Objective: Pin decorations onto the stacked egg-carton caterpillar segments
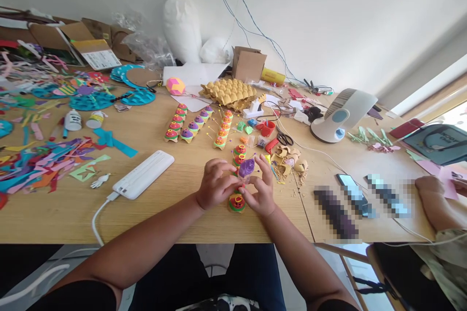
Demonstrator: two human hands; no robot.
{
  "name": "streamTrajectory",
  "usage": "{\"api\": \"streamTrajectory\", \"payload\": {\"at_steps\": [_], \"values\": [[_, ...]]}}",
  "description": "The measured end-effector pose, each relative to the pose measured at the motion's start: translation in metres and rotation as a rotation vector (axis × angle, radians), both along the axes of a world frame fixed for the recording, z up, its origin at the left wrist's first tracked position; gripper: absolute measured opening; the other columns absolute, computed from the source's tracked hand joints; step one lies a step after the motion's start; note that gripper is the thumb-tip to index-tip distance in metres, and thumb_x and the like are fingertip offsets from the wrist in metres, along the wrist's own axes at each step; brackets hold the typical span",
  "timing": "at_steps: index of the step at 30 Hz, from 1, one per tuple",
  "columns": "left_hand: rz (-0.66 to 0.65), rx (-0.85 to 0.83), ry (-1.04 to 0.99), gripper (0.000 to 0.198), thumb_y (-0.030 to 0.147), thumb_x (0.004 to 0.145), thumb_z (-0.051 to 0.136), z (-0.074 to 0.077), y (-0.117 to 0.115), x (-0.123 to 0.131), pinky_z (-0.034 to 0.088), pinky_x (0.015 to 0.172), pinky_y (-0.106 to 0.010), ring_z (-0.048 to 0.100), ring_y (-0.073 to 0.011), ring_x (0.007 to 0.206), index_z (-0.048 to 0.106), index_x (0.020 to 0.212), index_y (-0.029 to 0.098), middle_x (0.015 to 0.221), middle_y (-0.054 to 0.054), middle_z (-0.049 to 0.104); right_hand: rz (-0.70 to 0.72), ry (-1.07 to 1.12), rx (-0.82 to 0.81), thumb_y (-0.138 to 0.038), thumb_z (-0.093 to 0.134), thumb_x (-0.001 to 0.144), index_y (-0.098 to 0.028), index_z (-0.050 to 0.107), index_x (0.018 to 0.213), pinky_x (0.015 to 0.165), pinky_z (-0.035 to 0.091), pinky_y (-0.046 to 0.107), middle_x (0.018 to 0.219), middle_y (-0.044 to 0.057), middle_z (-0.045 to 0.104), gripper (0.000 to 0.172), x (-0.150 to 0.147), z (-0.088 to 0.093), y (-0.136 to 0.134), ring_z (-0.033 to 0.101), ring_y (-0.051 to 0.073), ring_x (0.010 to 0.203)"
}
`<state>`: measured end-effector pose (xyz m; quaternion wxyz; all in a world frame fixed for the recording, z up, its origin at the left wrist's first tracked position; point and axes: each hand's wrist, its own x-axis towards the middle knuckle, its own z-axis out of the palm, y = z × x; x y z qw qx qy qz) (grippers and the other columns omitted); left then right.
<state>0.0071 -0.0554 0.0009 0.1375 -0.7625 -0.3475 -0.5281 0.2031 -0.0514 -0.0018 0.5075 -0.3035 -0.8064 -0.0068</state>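
A small purple piece (246,168), which looks like clay in a clear wrapper, is held up between both hands. My left hand (218,183) pinches it from the left, and my right hand (260,188) has its thumb and fingers on the right side. Beneath the hands runs a decorated egg-carton strip in red, green and yellow (237,203), partly hidden by the fingers. Further back stand a red and green strip (176,122), a purple and yellow strip (197,123) and an orange-topped strip (222,129) with thin yellow-tipped stalks.
A white power bank (143,175) with a cable lies left. Colored paper scraps (47,165) cover the far left. Scissors (284,137), torn carton bits (288,161) and a fan (339,115) are to the right. Another person's hand (430,189) rests at the right edge.
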Motion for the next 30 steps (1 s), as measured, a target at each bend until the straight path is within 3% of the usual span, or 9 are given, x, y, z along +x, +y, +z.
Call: {"api": "streamTrajectory", "payload": {"at_steps": [3,8,13,16,21,24,28,30], "values": [[0.002,0.047,0.059,0.009,0.027,0.082,0.081,-0.004,0.001,0.000,0.050,0.095,-0.043,0.056,-0.0253,0.106,0.073,0.085,0.030,0.101,-0.005,0.070,-0.046,-0.007,-0.020,-0.026,0.065,0.089,-0.024,0.061,0.088,0.116,0.044,0.065,0.156,0.010,0.049,0.006,-0.002,0.000,0.001,0.038,0.037,0.152],[-0.015,0.027,0.059,0.007,0.028,0.082,0.081,-0.004,0.003,-0.003,0.048,0.097,-0.043,0.054,-0.0256,0.110,0.076,0.085,0.032,0.102,-0.005,0.070,0.043,0.015,-0.017,-0.016,0.063,0.089,-0.023,0.061,0.089,0.116,0.045,0.064,0.155,0.010,0.051,0.008,-0.001,0.002,0.001,0.040,0.035,0.152],[-0.087,-0.096,-0.043,0.008,0.033,0.087,0.076,0.001,0.006,-0.004,0.047,0.100,-0.048,0.054,-0.0255,0.108,0.076,0.079,0.030,0.100,-0.007,0.069,0.045,-0.027,-0.049,-0.017,0.062,0.091,-0.024,0.062,0.089,0.115,0.046,0.063,0.153,0.010,0.054,0.007,0.002,0.001,0.002,0.043,0.033,0.150],[-0.060,-0.164,-0.085,0.015,0.034,0.089,0.071,0.000,0.006,-0.005,0.047,0.101,-0.050,0.055,-0.0257,0.107,0.075,0.077,0.027,0.100,-0.007,0.068,0.057,-0.040,-0.057,-0.017,0.061,0.090,-0.024,0.062,0.087,0.115,0.047,0.062,0.152,0.010,0.056,0.008,0.000,0.002,0.002,0.045,0.032,0.149],[0.030,-0.097,-0.058,0.010,0.031,0.088,0.071,-0.001,0.004,-0.006,0.046,0.101,-0.050,0.056,-0.0262,0.107,0.073,0.080,0.026,0.100,-0.008,0.066,0.073,-0.051,-0.068,-0.020,0.061,0.090,-0.024,0.059,0.081,0.111,0.050,0.060,0.145,0.010,0.062,0.010,-0.003,0.004,0.002,0.054,0.032,0.141],[0.022,-0.104,-0.086,0.008,0.030,0.088,0.071,0.001,0.003,-0.006,0.045,0.101,-0.049,0.055,-0.0261,0.107,0.072,0.082,0.026,0.101,-0.008,0.065,0.126,-0.014,-0.074,-0.021,0.064,0.090,-0.025,0.061,0.091,0.111,0.051,0.057,0.145,0.011,0.061,0.005,-0.002,0.003,0.004,0.056,0.030,0.139],[-0.012,-0.182,-0.200,0.008,0.028,0.091,0.069,0.005,0.003,-0.005,0.045,0.102,-0.049,0.054,-0.0259,0.109,0.071,0.084,0.024,0.104,-0.008,0.062,0.103,0.006,-0.085,-0.031,0.075,0.088,-0.028,0.053,0.130,0.109,0.053,0.056,0.146,0.016,0.058,0.048,0.000,0.000,0.006,0.056,0.032,0.138],[-0.034,-0.226,-0.225,0.010,0.028,0.092,0.066,0.007,0.003,-0.004,0.044,0.103,-0.049,0.055,-0.0255,0.110,0.069,0.085,0.023,0.105,-0.008,0.062,0.075,-0.021,-0.123,-0.029,0.073,0.090,-0.030,0.049,0.137,0.103,0.057,0.052,0.137,0.014,0.064,0.052,0.000,-0.002,0.008,0.063,0.029,0.129]]}}
